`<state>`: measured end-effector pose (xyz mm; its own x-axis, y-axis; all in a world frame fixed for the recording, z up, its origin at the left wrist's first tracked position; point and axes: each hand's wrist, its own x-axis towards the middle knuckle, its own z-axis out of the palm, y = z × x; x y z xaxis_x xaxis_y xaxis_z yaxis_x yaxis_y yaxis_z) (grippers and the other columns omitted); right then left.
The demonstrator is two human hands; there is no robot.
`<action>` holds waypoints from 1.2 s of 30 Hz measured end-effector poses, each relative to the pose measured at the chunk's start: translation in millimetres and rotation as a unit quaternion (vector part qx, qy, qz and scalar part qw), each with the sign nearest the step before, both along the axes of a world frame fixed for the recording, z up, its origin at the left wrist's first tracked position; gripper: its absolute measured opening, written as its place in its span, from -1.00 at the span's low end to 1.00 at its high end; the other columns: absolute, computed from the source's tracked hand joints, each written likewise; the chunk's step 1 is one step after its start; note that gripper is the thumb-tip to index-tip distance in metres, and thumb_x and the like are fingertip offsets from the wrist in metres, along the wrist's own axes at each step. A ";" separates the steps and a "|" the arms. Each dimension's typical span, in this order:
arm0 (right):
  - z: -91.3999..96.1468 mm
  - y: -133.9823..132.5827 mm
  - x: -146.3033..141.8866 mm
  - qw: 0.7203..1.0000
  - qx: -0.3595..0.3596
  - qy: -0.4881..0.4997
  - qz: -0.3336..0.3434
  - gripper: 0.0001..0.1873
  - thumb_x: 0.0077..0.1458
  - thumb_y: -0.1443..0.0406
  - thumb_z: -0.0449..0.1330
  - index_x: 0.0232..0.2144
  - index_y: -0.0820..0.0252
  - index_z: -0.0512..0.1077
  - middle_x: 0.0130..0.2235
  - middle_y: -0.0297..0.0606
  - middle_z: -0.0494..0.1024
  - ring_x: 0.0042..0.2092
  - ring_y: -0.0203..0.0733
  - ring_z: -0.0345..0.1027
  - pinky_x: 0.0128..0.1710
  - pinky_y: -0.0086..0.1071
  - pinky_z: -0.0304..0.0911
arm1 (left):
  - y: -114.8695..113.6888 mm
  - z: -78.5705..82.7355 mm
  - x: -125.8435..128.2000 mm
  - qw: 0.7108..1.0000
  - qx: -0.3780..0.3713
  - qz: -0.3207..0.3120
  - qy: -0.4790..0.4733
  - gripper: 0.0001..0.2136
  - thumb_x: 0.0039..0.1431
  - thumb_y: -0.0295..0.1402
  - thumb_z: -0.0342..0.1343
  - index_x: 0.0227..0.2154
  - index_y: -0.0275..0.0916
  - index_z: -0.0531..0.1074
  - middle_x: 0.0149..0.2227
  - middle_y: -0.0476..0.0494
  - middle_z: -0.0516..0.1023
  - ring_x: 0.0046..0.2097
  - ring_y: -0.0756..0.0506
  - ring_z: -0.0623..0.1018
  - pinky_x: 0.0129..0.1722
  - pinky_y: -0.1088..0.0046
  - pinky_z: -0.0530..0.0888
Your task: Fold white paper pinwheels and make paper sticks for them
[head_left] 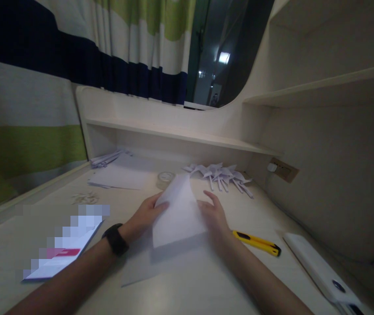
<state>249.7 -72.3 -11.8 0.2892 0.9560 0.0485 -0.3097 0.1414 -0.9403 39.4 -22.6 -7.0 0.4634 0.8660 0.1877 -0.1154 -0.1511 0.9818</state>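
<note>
A white sheet of paper (178,214) is raised off the desk with its far end bent to a peak. My left hand (146,214), with a black watch (116,239) on the wrist, pinches the sheet's left edge, thumb on top. Beside the right edge is my right hand (215,214), slightly blurred, its fingers apart; whether it touches the paper I cannot tell. Beneath the raised sheet, more white paper (141,267) lies flat on the desk. A yellow utility knife (257,243) rests just right of my right hand.
Folded paper pinwheels (221,173) lie at the back right. A tape roll (166,178), a paper stack (121,173) and rolled paper sticks (108,159) are farther back. A lit tablet or phone (68,253) sits left, small pale bits (85,198) behind it, a white device (318,267) right.
</note>
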 end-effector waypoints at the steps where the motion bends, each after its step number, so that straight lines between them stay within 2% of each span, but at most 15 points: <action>1: 3.3 2.4 7.9 1.000 -0.003 0.006 0.000 -0.31 -0.25 0.28 0.37 -0.01 -0.05 0.26 -0.26 -0.31 0.53 -0.35 -0.19 0.44 -0.41 -0.37 0.33 | 0.6 0.0 -2.5 1.000 -0.015 -0.018 0.011 -0.56 0.10 -0.19 0.16 0.00 -0.31 0.41 -0.21 -0.25 0.59 -0.32 -0.17 0.55 -0.38 0.38 0.43; 4: 13.0 6.6 31.9 1.000 0.003 -0.022 0.016 -0.26 -0.27 0.31 0.39 0.01 -0.09 0.27 -0.14 -0.27 0.50 -0.24 -0.16 0.45 -0.35 -0.37 0.35 | 1.5 2.9 -10.8 0.990 -0.068 -0.114 0.050 -0.63 0.08 -0.17 0.17 -0.14 -0.33 0.49 -0.29 -0.27 0.60 -0.40 -0.14 0.54 -0.44 0.40 0.41; 6: 17.9 5.8 45.0 0.990 0.012 -0.083 0.110 -0.35 -0.26 0.32 0.39 -0.03 0.00 0.36 -0.14 -0.23 0.51 -0.22 -0.16 0.45 -0.35 -0.40 0.35 | 1.9 6.9 -16.3 0.977 -0.076 -0.179 0.084 -0.66 0.06 -0.17 0.18 -0.21 -0.34 0.53 -0.31 -0.27 0.60 -0.41 -0.13 0.54 -0.45 0.41 0.40; 9: 21.5 1.6 56.6 0.944 -0.011 -0.185 0.271 -0.60 -0.18 0.26 0.36 -0.21 0.20 0.48 -0.30 -0.23 0.55 -0.37 -0.23 0.43 -0.46 -0.46 0.31 | 2.3 14.0 -22.6 0.968 -0.056 -0.213 0.122 -0.69 0.05 -0.18 0.19 -0.23 -0.31 0.54 -0.31 -0.25 0.61 -0.39 -0.14 0.56 -0.41 0.41 0.42; 11: 21.8 -0.7 59.2 0.927 -0.022 -0.219 0.305 -0.70 -0.14 0.23 0.34 -0.31 0.27 0.51 -0.41 -0.26 0.55 -0.47 -0.29 0.40 -0.52 -0.49 0.27 | 2.3 18.1 -25.1 0.967 -0.052 -0.213 0.131 -0.68 0.05 -0.19 0.20 -0.19 -0.28 0.53 -0.27 -0.24 0.61 -0.35 -0.16 0.57 -0.39 0.40 0.43; 14: 20.7 -0.4 60.7 0.934 -0.027 -0.206 0.290 -0.75 -0.14 0.23 0.34 -0.39 0.30 0.51 -0.47 -0.27 0.53 -0.53 -0.33 0.37 -0.55 -0.50 0.25 | 3.0 22.5 -26.9 0.969 -0.057 -0.201 0.133 -0.65 0.04 -0.20 0.21 -0.14 -0.28 0.52 -0.25 -0.25 0.61 -0.34 -0.17 0.57 -0.41 0.41 0.43; 17: 18.8 3.7 64.3 0.949 -0.034 -0.164 0.266 -0.77 -0.18 0.26 0.37 -0.44 0.31 0.51 -0.52 -0.30 0.51 -0.59 -0.38 0.32 -0.61 -0.54 0.19 | 6.5 24.3 -28.4 0.979 -0.046 -0.155 0.122 -0.63 0.03 -0.20 0.22 -0.14 -0.31 0.52 -0.28 -0.25 0.61 -0.35 -0.16 0.58 -0.41 0.41 0.44; 21: 15.2 9.1 69.8 0.965 -0.027 -0.119 0.231 -0.73 -0.22 0.31 0.38 -0.38 0.30 0.52 -0.54 -0.34 0.49 -0.66 -0.45 0.20 -0.70 -0.58 0.07 | 13.1 23.8 -31.1 0.989 -0.040 -0.095 0.105 -0.65 0.02 -0.22 0.24 -0.16 -0.32 0.53 -0.29 -0.25 0.62 -0.36 -0.15 0.58 -0.38 0.40 0.44; 25: 13.3 10.9 71.5 0.971 -0.019 -0.100 0.215 -0.70 -0.20 0.33 0.37 -0.32 0.30 0.53 -0.55 -0.33 0.49 -0.66 -0.46 0.16 -0.69 -0.57 0.04 | 15.5 23.7 -33.3 0.991 -0.051 -0.088 0.092 -0.67 0.00 -0.25 0.26 -0.18 -0.30 0.54 -0.33 -0.23 0.63 -0.38 -0.14 0.58 -0.40 0.40 0.43; 28: 12.4 11.5 73.0 0.974 -0.019 -0.084 0.207 -0.72 -0.23 0.35 0.37 -0.35 0.29 0.55 -0.60 -0.35 0.47 -0.65 -0.42 0.19 -0.66 -0.55 0.06 | 16.6 24.2 -34.7 0.991 -0.050 -0.090 0.083 -0.71 -0.01 -0.28 0.26 -0.20 -0.27 0.56 -0.30 -0.23 0.63 -0.36 -0.15 0.57 -0.37 0.39 0.43; 33: 10.4 14.0 77.2 0.978 -0.004 -0.079 0.193 -0.84 -0.24 0.36 0.32 -0.46 0.26 0.55 -0.65 -0.34 0.46 -0.60 -0.33 0.29 -0.59 -0.49 0.13 | 21.3 23.3 -37.4 0.993 -0.033 -0.035 0.107 -0.78 -0.05 -0.32 0.27 -0.30 -0.25 0.59 -0.32 -0.20 0.63 -0.37 -0.13 0.56 -0.39 0.41 0.41; 36: 11.0 14.4 78.2 0.978 0.005 -0.081 0.190 -0.84 -0.22 0.34 0.30 -0.46 0.26 0.54 -0.62 -0.30 0.49 -0.58 -0.31 0.32 -0.57 -0.49 0.16 | 20.8 24.2 -37.5 0.994 -0.021 -0.053 0.098 -0.80 -0.03 -0.31 0.25 -0.31 -0.26 0.60 -0.33 -0.20 0.63 -0.37 -0.12 0.54 -0.37 0.42 0.40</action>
<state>328.0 -57.9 -0.8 -0.0995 0.9923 0.0735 -0.1889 0.0537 -0.9805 1.9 -1.8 17.2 0.5760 0.8160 0.0488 0.0660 -0.1059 0.9922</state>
